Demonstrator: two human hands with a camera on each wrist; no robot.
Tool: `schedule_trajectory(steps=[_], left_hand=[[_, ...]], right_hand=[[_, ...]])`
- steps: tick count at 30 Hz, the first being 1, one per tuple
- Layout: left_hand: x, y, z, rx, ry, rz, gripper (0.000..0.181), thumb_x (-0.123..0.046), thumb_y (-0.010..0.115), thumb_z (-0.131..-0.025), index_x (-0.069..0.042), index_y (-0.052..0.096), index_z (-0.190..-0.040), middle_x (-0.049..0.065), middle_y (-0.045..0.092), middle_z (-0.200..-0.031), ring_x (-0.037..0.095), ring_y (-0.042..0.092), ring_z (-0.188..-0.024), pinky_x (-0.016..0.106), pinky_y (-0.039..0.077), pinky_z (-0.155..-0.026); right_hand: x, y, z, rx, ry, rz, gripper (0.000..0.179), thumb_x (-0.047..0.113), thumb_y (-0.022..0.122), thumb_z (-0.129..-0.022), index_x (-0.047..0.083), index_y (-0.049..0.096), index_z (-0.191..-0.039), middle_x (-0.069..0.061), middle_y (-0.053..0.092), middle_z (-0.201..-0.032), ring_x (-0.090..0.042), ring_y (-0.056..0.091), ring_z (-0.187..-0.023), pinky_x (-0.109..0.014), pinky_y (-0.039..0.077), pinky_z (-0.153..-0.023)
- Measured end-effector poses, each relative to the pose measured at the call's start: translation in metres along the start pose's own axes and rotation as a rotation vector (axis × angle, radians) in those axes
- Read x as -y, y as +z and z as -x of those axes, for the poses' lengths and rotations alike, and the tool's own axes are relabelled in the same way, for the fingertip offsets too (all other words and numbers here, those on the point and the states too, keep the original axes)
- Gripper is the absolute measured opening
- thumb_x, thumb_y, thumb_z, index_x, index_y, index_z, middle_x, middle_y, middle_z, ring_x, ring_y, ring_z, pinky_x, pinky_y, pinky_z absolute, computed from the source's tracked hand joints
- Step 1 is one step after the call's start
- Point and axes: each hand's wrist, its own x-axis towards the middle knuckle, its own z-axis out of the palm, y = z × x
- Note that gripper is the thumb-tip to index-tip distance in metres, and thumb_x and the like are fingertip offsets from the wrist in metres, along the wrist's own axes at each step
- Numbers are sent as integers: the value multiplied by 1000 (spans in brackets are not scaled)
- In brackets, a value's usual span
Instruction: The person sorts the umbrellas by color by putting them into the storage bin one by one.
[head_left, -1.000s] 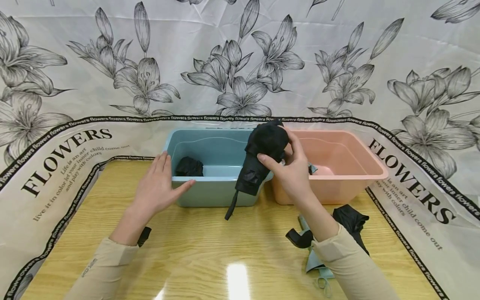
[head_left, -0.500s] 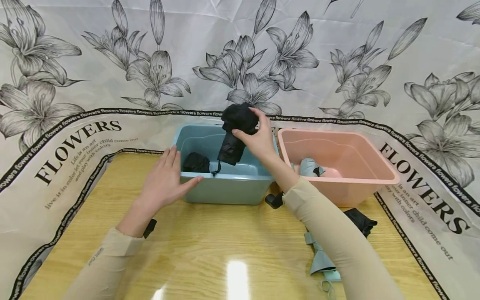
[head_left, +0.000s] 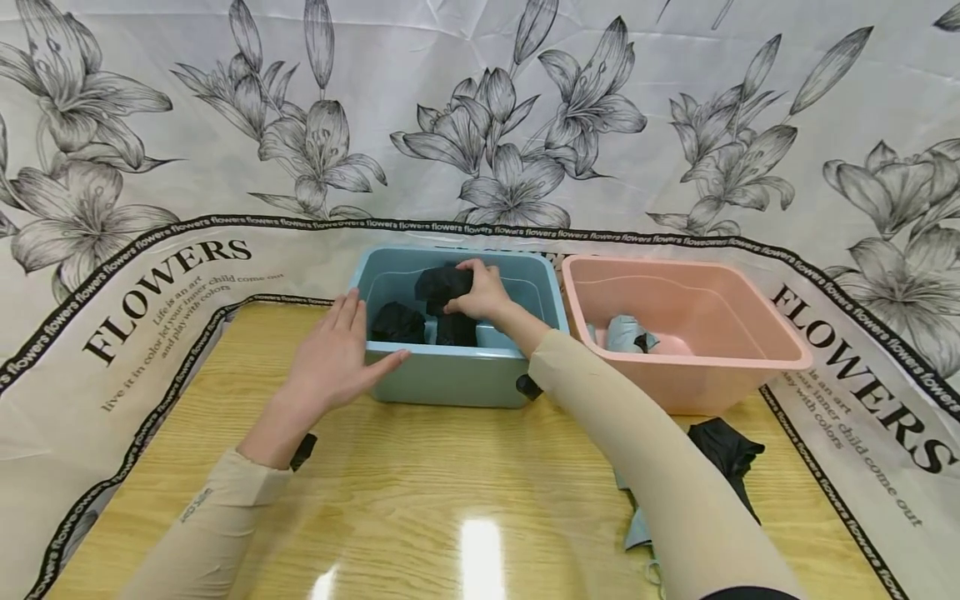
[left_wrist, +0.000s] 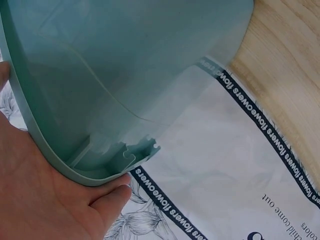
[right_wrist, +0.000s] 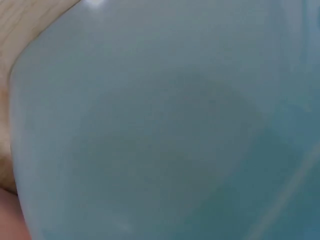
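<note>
My right hand (head_left: 483, 296) is down inside the blue bin (head_left: 450, 379). Its fingers and thumb grip a bundled black folded umbrella (head_left: 433, 287), whose lower end reaches toward the bin floor. Left of it in the bin lies another black cloth bundle (head_left: 397, 323). My left hand (head_left: 318, 367) rests against the bin's left front corner with straight fingers and the thumb spread. The left wrist view shows this hand (left_wrist: 55, 195) touching the bin rim (left_wrist: 90, 181). In the right wrist view the bin's wall (right_wrist: 150, 125) fills most of the picture, and the held umbrella is out of sight.
A pink bin (head_left: 690, 375) stands right of the blue one, with a light blue-grey bundle (head_left: 626, 333) inside. On the wooden table (head_left: 420, 492), a black cloth item (head_left: 723, 446) and a blue-grey one (head_left: 637, 529) lie partly behind my right forearm. Printed fabric (head_left: 480, 108) hangs behind.
My right hand has carried the black umbrella left and then down into the blue bin. The head view has shifted slightly. My left hand stays at the bin's corner.
</note>
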Motion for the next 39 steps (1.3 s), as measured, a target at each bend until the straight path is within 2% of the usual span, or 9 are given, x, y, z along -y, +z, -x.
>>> schedule_trajectory(steps=[6,11,15,19,23,25,28,33,39], left_hand=[[-2,0,-1,8,2,0,112,-77,44,-98,12,18,-160,26,5,-171,42,10,-158,54,21,-126],[-4,-1,-1,6,3,-14,113,-78,44,-97,12,18,-160,26,5,-171,42,11,-158,54,23,-126],[-5,-1,-1,13,1,-12,113,-78,44,-97,12,17,-161,26,4,-172,42,10,-158,55,24,-125],[-6,-2,-1,14,0,-12,112,-77,44,-98,12,17,-161,26,4,-172,42,9,-158,54,22,-126],[-6,-1,-1,11,5,-15,112,-76,44,-98,12,17,-161,26,5,-172,42,10,-158,54,22,-126],[-6,-1,-1,7,9,-15,111,-76,44,-98,12,18,-160,26,6,-171,42,10,-158,54,22,-126],[-6,0,0,3,12,-14,111,-76,44,-98,13,18,-160,27,7,-171,43,11,-158,52,20,-127],[-6,2,1,0,9,2,110,-75,44,-99,14,19,-159,28,7,-171,43,12,-158,53,19,-127],[-2,3,1,-6,1,17,112,-77,44,-98,13,17,-160,27,5,-171,43,8,-159,54,17,-128]], right_hand=[[-5,6,-1,95,-31,116,74,17,84,-89,12,44,-152,-23,32,-155,-42,43,-138,-52,42,-114],[-8,6,-1,179,-6,184,76,24,80,-94,11,38,-156,-23,27,-160,-41,38,-145,-51,38,-118],[-9,5,-2,270,44,187,78,21,77,-97,10,33,-160,-24,19,-164,-41,30,-149,-50,36,-119],[-10,3,-2,413,95,179,83,20,75,-98,10,26,-164,-23,9,-168,-39,25,-152,-46,43,-114],[-13,1,-3,530,85,146,89,20,72,-99,9,16,-167,-18,5,-173,-35,22,-156,-43,47,-112],[-15,1,-3,565,70,149,90,22,70,-100,10,12,-168,-15,5,-174,-33,19,-158,-44,42,-117],[-17,1,-3,588,58,164,93,29,67,-102,11,6,-169,-12,5,-175,-32,14,-160,-49,32,-123],[-16,0,-1,557,13,252,91,40,62,-104,10,6,-168,-13,6,-175,-33,14,-160,-52,34,-121],[-5,-2,11,500,-117,387,89,48,56,-106,4,8,-167,-18,14,-173,-36,22,-157,-52,31,-123]])
